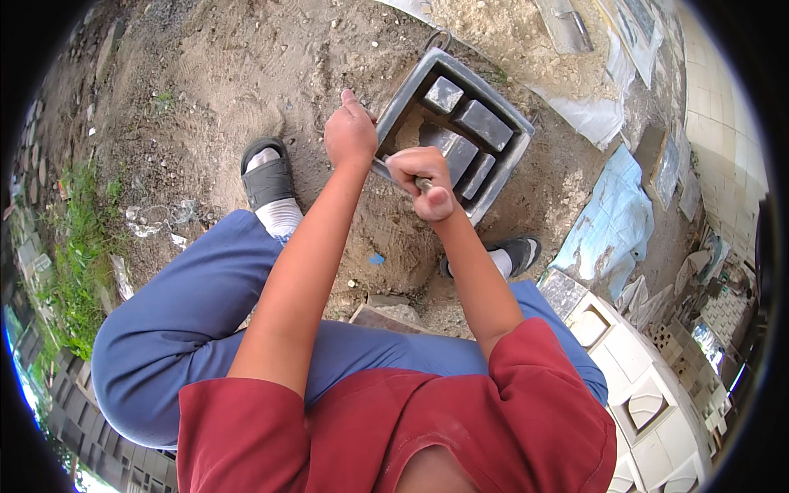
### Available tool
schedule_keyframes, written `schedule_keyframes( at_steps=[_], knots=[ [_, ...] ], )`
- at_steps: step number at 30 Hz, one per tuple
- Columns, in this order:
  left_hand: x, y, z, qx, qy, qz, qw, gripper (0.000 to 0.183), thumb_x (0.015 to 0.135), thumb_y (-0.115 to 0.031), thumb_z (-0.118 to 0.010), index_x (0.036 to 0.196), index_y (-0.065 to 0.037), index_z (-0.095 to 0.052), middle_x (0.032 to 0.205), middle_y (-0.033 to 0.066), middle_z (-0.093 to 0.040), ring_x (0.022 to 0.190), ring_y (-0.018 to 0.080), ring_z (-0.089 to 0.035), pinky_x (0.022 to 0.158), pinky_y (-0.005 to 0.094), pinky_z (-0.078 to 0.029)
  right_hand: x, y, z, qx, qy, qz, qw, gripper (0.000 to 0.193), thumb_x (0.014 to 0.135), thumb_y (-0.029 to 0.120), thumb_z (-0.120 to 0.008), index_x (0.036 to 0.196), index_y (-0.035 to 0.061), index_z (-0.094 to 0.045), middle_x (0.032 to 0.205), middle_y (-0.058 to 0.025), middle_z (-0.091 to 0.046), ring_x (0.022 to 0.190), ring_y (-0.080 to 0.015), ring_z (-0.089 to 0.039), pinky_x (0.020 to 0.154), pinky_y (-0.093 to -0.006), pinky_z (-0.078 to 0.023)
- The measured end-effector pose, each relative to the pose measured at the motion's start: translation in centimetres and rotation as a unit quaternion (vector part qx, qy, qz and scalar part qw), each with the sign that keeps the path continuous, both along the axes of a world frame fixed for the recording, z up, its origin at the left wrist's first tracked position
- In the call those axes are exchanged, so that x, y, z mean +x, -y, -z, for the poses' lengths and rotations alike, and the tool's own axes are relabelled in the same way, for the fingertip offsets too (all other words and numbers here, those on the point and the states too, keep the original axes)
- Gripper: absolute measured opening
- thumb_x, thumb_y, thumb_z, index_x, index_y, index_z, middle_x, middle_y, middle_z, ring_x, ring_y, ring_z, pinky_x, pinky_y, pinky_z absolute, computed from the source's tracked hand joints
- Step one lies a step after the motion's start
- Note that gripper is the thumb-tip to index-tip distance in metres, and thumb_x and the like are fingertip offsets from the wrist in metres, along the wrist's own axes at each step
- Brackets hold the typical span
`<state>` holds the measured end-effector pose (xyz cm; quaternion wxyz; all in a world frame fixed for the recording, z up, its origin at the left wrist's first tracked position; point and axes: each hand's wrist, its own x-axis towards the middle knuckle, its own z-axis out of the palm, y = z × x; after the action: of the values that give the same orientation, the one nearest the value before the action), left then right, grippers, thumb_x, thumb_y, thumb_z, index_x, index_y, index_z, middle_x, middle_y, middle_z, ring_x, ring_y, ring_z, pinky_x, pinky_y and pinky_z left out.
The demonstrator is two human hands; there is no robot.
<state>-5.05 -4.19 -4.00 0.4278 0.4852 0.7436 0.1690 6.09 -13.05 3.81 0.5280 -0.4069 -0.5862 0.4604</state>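
A dark grey rectangular mold (516, 146) with a thick rim and several raised blocks inside lies tilted in view on the dirt ahead of me. Tan material shows in its left part. My left hand (351, 131) is closed beside the mold's left edge, thumb pointing away from me; its fingertips are hidden, so what they grip cannot be made out. Over the near left side of the mold, my right hand (423, 177) is wrapped round a short tool handle (424, 185). Only the handle's end shows; the working part is hidden under the hand.
Sandaled feet (267, 174) stand on either side of the near ground. A light blue sheet (612, 214) lies to the right. Pale patterned blocks (649, 403) are stacked at the lower right. Green weeds (78, 255) grow at the left. A wooden piece (386, 319) lies near my legs.
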Motion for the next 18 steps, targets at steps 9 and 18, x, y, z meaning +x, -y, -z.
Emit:
schedule_keyframes(
  at_steps=[9,18],
  knots=[
    [-0.4,0.2,0.0,0.009,0.01,0.01,1.0,0.081,0.111,-0.049,-0.023,0.073,-0.009,-0.082,0.081,0.0185,-0.077,0.087,0.043,-0.072,0.091,0.0518,-0.054,-0.3,-1.7,0.0,-0.05,-0.007,0.012,0.999,0.087,0.095,0.085,-0.035,0.058,0.0067,-0.024,0.055,0.0,-0.025,0.049,-0.014,-0.025,0.051,-0.0334,-0.017],
    [-0.5,0.1,0.1,0.004,0.003,0.011,1.0,0.081,0.111,-0.05,-0.024,0.073,-0.01,-0.082,0.083,0.0185,-0.077,0.088,0.0428,-0.073,0.091,0.0509,-0.055,0.0,-2.9,-0.5,-0.07,-0.012,-0.014,0.997,0.08,0.101,0.074,-0.033,0.06,0.0053,-0.027,0.055,-0.0018,-0.027,0.052,-0.0148,-0.025,0.052,-0.0353,-0.019]
  ],
)
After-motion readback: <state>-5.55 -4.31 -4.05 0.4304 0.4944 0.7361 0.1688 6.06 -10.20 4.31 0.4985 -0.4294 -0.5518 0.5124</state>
